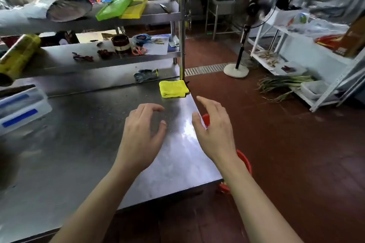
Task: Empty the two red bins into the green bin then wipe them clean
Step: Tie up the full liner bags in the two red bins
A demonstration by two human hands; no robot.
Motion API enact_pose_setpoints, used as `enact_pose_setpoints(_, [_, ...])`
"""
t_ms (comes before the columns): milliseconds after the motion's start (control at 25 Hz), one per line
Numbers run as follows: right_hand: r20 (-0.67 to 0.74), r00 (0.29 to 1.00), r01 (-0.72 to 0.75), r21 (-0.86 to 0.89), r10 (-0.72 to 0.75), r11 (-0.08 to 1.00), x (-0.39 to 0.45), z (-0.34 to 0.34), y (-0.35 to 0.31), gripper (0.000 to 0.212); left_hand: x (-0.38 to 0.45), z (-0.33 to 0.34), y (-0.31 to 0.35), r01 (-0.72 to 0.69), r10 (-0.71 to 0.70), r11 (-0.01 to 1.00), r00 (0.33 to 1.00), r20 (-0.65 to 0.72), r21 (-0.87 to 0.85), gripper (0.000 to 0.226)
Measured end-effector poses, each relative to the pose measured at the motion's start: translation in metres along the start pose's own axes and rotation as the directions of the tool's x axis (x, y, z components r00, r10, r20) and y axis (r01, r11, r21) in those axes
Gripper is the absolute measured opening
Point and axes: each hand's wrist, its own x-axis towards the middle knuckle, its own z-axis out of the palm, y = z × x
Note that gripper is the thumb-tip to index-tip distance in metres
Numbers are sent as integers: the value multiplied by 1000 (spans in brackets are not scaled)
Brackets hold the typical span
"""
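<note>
Two bare forearms reach in from the near edge, one on the left and one on the right. No sleeve covers either as far as the frame shows. The left hand [141,136] and the right hand [214,130] wear no gloves, rings or watch. The fingernails are short and unpainted; the thumbnail on the left hand shows plainly.

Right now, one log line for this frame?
left hand: open, above steel table | right hand: open, above red bin | yellow cloth: untouched
</note>
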Motion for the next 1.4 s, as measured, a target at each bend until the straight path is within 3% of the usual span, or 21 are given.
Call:
enact_pose_setpoints(160, [-7,996,-89,-25,89,996,-32,-10,12,40,-23,16,-3,54,-50,995,997,57,-84,30])
enact_pose_setpoints(440, [-38,962,-273,-80,271,959,-83,-55,49,43,-48,62,26,24,11,984,981,192,-179,29])
enact_pose_setpoints(680, [-90,947,-317,-120,308,941,-107,-110,88,42,-69,107,67,38,25,980,950,312,-194,29])
enact_pose_setpoints(960, [-73,938,-347,-138,340,928,-129,-203,158,42,-88,178,160,51,24,974,945,326,-220,26])
enact_pose_setpoints(1400, [40,936,-341,-130,349,931,-145,-326,255,37,-116,277,267,185,-105,961,932,348,-206,24])
